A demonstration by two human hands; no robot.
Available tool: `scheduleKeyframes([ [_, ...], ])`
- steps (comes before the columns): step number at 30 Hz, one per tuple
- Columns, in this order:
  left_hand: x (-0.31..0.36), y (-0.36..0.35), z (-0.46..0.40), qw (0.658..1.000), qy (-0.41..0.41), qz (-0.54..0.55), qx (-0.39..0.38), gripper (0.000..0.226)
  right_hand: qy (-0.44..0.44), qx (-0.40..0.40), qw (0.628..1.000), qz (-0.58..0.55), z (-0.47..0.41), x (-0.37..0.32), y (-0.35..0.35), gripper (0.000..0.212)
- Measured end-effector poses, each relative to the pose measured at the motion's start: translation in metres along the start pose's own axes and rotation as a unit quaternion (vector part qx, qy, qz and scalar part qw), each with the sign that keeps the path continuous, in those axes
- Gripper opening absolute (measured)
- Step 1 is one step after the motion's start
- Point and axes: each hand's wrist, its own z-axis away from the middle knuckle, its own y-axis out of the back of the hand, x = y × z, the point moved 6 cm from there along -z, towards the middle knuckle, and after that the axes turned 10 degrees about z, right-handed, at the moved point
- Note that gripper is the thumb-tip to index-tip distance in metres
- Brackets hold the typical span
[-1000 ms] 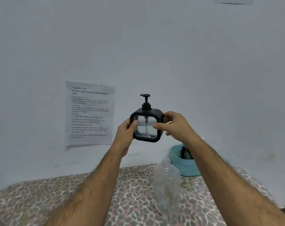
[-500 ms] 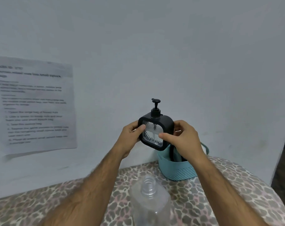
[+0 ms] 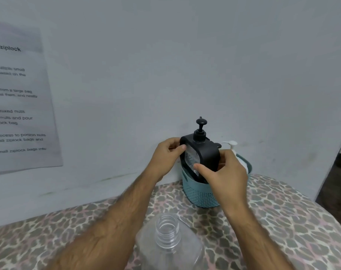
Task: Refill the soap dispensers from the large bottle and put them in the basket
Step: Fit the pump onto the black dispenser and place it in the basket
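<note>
1. Against the earlier frames, the black dispenser (image 3: 202, 152) has come down from mid-air – its lower part now sits inside the teal basket (image 3: 200, 193), where before it was held clear above the rim.
2. Left hand (image 3: 166, 154): fingers curled on the dispenser's left edge, thumb on its clear front panel.
3. Right hand (image 3: 224, 172): fingers wrapped round the right side, thumb pressed to the lower front.
4. Dispenser: squarish black frame with rounded corners, transparent face, black pump on top; tilted slightly.
5. Basket: teal plastic, perforated wall, standing at the back of the table (image 3: 282, 221) against the wall. A white pump (image 3: 231, 144) shows behind the black dispenser – its body is hidden.
6. Large bottle (image 3: 169, 244): clear plastic, threaded neck uncapped, in the foreground, well apart from the basket.
7. Table cover: leopard print.
8. Printed sheet (image 3: 17, 102) on the wall, left.
</note>
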Motion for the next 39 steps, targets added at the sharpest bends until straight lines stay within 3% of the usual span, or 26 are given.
scheduleKeyframes([
  [8,-0.014,-0.004,0.0,0.996,0.024,-0.084,-0.003,0.026,0.017,-0.01,0.996,0.084,0.005,0.009,-0.007,0.047],
  [13,-0.023,-0.004,0.006,0.99,0.038,-0.136,-0.011,0.027,0.049,-0.024,0.986,0.155,0.005,0.006,-0.012,0.066],
  [22,-0.021,-0.015,0.018,0.978,0.033,-0.201,-0.037,0.049,0.074,-0.047,0.968,0.237,0.008,0.003,-0.016,0.052],
  [28,-0.02,-0.021,0.021,0.979,0.023,-0.197,-0.041,0.028,0.065,-0.067,0.956,0.278,0.007,-0.001,-0.018,0.046],
  [32,-0.028,-0.019,0.022,0.98,0.052,-0.183,-0.049,0.051,0.07,-0.085,0.944,0.311,0.006,0.001,-0.02,0.032],
  [39,-0.028,-0.017,0.026,0.974,0.041,-0.216,-0.052,0.056,0.086,-0.079,0.949,0.293,0.006,0.004,-0.02,0.025],
])
